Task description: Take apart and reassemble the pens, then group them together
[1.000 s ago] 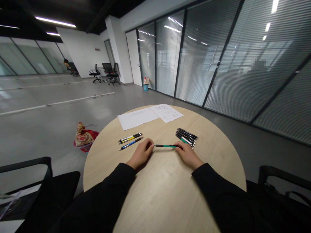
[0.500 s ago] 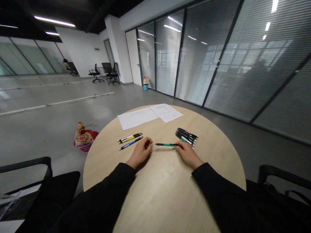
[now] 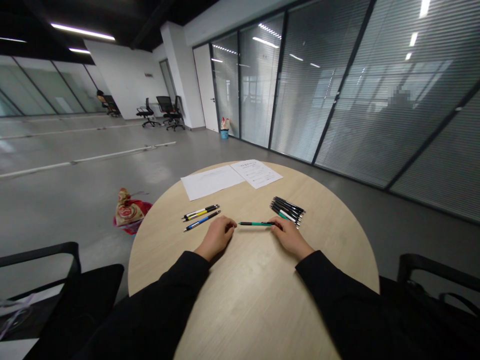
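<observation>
My right hand [image 3: 289, 235] is closed in a pinch on one end of a green pen [image 3: 258, 224] with a black grip, which lies level just over or on the table. The pen's thin tip points left at my left hand [image 3: 217, 236]. Its thumb and fingers are pressed together right at that tip; whatever they hold is too small to make out. Beyond my left hand lie a blue pen [image 3: 202, 221], a yellow pen [image 3: 200, 214] and a white-and-black pen [image 3: 200, 212]. Behind my right hand is a cluster of several black pens [image 3: 288, 206], with white and green ones among them.
Two printed sheets [image 3: 213, 182] lie at the far side of the round wooden table [image 3: 243, 300]. A red bag [image 3: 131, 212] is on the floor to the left. Black chairs [image 3: 90, 290] flank the table. Glass partitions [image 3: 300, 90] stand behind.
The fingers of my left hand have shifted slightly, the index finger reaching a little further over the pen's tip. My right hand and the green pen have hardly moved.
</observation>
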`<state>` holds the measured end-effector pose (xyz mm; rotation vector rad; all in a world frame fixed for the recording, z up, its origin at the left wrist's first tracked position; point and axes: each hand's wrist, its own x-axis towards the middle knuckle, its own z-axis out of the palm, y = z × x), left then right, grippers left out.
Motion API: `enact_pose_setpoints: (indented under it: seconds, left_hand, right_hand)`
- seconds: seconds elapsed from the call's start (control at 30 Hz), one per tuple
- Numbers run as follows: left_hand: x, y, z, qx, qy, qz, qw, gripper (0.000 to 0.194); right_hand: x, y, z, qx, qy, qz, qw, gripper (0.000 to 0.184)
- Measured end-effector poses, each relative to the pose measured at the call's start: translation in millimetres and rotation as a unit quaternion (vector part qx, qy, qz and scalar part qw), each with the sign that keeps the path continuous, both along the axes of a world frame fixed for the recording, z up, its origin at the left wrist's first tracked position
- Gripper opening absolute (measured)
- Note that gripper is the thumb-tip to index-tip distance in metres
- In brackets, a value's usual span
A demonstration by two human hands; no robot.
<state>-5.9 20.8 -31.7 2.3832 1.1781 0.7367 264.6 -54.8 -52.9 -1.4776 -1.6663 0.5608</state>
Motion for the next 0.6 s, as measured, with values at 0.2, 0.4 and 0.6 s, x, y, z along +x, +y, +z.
enact_pose_setpoints:
  seconds: [0.2, 0.4, 0.6]
  left_hand:
    - [0, -1, 2.2, 0.004, -0.002, 0.001, 1.000, 0.016]
    - [1, -5, 4.6, -0.006, -0.024, 0.009, 1.000, 0.020]
    - [2, -7, 10.5, 0.011, -0.053, -0.010, 0.999, 0.014]
  right_hand:
    - [-1, -1, 1.0, -0.001, -0.001, 0.002, 1.000, 0.020]
    - [-2, -1, 2.2, 0.001, -0.002, -0.004, 1.000, 0.020]
    - [-1, -1, 2.5, 0.004, 0.003, 0.003, 1.000, 0.020]
